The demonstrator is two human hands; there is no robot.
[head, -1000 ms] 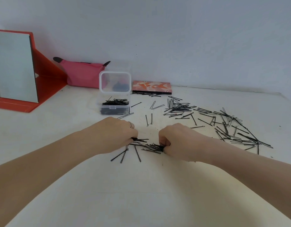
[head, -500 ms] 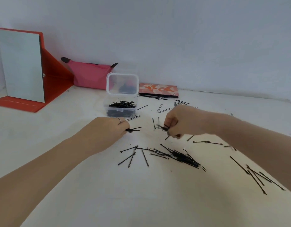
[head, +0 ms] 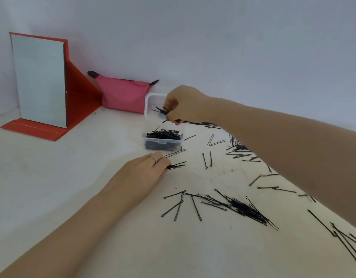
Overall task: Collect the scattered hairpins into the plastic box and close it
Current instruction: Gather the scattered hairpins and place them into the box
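The clear plastic box [head: 163,141] stands open on the white table, its lid [head: 148,105] raised at the back, with a heap of black hairpins inside. My right hand [head: 183,106] hovers just above the box and pinches a small bunch of hairpins [head: 161,111]. My left hand [head: 145,173] rests on the table in front of the box and grips another small bunch [head: 177,165]. A dense pile of hairpins [head: 239,208] lies near the table's middle, and more are scattered to the right [head: 241,151].
A red folding mirror stand [head: 40,85] is at the back left, with a pink pouch [head: 123,95] beside it against the wall. More loose hairpins [head: 345,237] lie at the right edge of view.
My right hand has lifted from the table with a pinch of hairpins and moved back-left to above the open box. My left hand has stayed low, holding its bunch near the box front.
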